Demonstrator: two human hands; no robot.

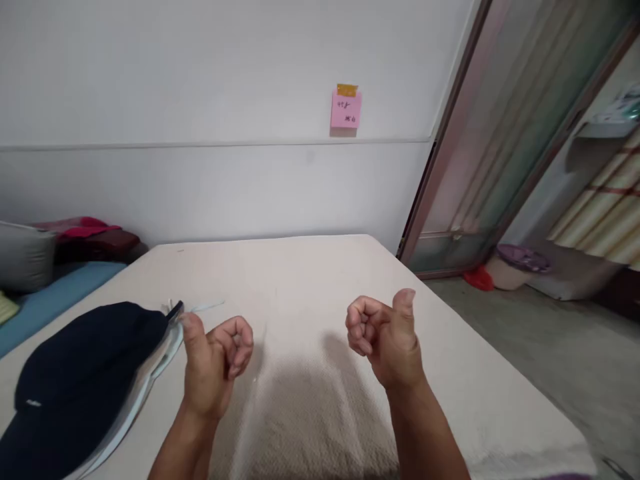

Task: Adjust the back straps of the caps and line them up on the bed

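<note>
My left hand (213, 363) is raised over the pale cloth-covered table (300, 273), fingers curled in and thumb pointing up. Just left of it lies a dark navy cap (93, 357) with a small light mark near its brim. Lighter-coloured edges, seemingly of other caps, show beneath the navy one, with straps by my thumb; I cannot tell whether the thumb touches them. Across from it, my right hand (387, 337) makes the same shape, thumb up and fingers folded, above bare cloth. Nothing shows in either hand.
A pink note (346, 110) is taped to the white wall behind the table. Left of the table are a grey cushion (25, 257) and a blue padded surface (65, 290). To the right stand a sliding glass door (480, 147) and a purple-lined bin (517, 267).
</note>
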